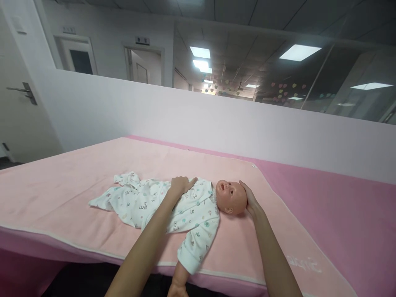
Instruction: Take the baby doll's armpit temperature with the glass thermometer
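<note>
Presently, doll (pixel 192 206): on its back on the mat (pixel 71 181), nearer the near edge than the far one, between the two forearms.
Doll's head (pixel 233 199): toward the mat's right edge, resting on the mat, mouth parted.
Gown (pixel 136 204): white with small printed figures, worn by the doll; two cloth ends spread apart toward the mat's left side.
Doll's arm (pixel 198 243): the near one, sleeved, crossing the mat's near edge, its bare end beyond the border.
Left hand (pixel 182 186): on the gown at the far side of the trunk, thumb pointing toward the head; cannot tell whether the fingers, partly hidden, grip the cloth.
Right hand (pixel 249 200): loosely cupped against the crown of the head, some fingers hidden behind it.
Both hands: well apart, the trunk's upper part between them.
Mat: peach, pale border, white lettering (pixel 305 264) near its right edge.
Cloth (pixel 337 206): pink, under the mat, showing past its right and far edges.
Wall (pixel 216 126): low, white, beyond the far edge, glass (pixel 247 76) above with heart stickers (pixel 281 91).
Door (pixel 18 111): past the mat's left side, with a lever handle (pixel 26 92).
</note>
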